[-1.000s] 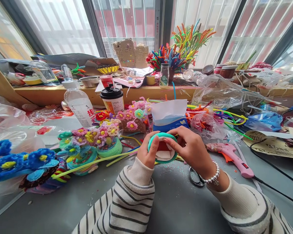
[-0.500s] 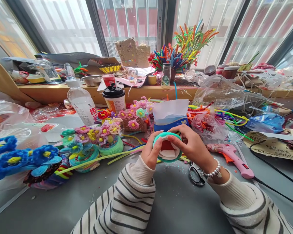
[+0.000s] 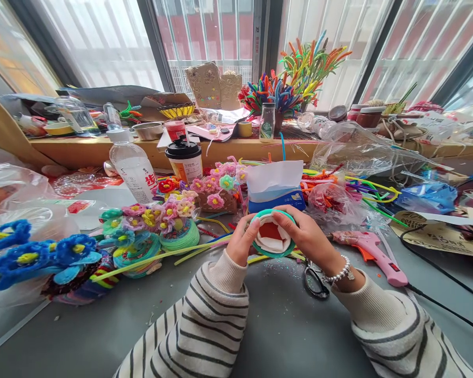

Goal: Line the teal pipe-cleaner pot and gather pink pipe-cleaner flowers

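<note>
Above the middle of the grey table, a small round pot (image 3: 274,254) with a green-teal wrapped outside is held up between both hands. White tissue-like lining rings its inside, and a red-brown patch shows at its centre. My left hand (image 3: 242,237) is closed around the pot's left side, thumb at the rim. On the right side my right hand (image 3: 305,233) grips it, thumb laid over the upper rim. The fingers behind the pot are hidden. A blue and white tissue pack (image 3: 275,186) stands just behind, and black-handled scissors (image 3: 316,281) lie below my right wrist.
Pipe-cleaner flower pots (image 3: 179,236) and blue flowers (image 3: 27,257) crowd the left. A pink glue gun (image 3: 372,252) with a black cord lies right. Behind stand a water bottle (image 3: 132,168) and a lidded paper cup (image 3: 184,160). Glitter specks dot the table (image 3: 284,320).
The pot has tipped so more of its inside faces me, its white lining now an open ring. My right thumb has moved up onto the rim.
</note>
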Action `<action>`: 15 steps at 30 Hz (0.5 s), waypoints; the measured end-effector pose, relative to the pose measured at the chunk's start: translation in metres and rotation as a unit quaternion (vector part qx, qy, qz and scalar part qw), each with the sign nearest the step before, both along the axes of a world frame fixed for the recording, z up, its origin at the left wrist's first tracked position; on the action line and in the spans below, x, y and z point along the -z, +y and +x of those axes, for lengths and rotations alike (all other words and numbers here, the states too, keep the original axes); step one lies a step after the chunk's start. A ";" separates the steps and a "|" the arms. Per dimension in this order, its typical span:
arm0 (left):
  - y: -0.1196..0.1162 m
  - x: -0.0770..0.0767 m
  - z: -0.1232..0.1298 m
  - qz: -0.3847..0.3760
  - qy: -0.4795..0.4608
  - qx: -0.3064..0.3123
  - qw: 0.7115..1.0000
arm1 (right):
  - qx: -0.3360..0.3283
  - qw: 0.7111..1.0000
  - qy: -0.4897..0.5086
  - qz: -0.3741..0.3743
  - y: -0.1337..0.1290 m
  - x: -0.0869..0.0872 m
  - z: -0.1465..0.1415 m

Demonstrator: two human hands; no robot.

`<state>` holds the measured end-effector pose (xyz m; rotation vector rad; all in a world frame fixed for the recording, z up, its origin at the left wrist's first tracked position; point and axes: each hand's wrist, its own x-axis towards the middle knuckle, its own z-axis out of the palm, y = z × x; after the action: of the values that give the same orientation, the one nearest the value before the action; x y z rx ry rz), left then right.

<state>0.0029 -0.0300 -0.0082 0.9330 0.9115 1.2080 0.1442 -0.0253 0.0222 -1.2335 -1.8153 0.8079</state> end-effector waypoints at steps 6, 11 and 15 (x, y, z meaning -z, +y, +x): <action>-0.002 -0.003 0.001 0.034 0.010 -0.012 0.999 | -0.018 1.000 0.015 -0.018 0.000 -0.001 0.001; -0.003 -0.004 0.001 0.032 0.021 -0.028 0.999 | -0.012 0.999 0.036 -0.023 0.000 0.000 0.000; -0.004 -0.010 -0.001 -0.012 0.044 -0.025 0.999 | -0.003 0.998 0.044 -0.045 0.000 -0.003 0.003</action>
<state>0.0021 -0.0343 0.0016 0.9552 1.0218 1.2046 0.1469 -0.0249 0.0252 -1.2318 -1.7288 0.9421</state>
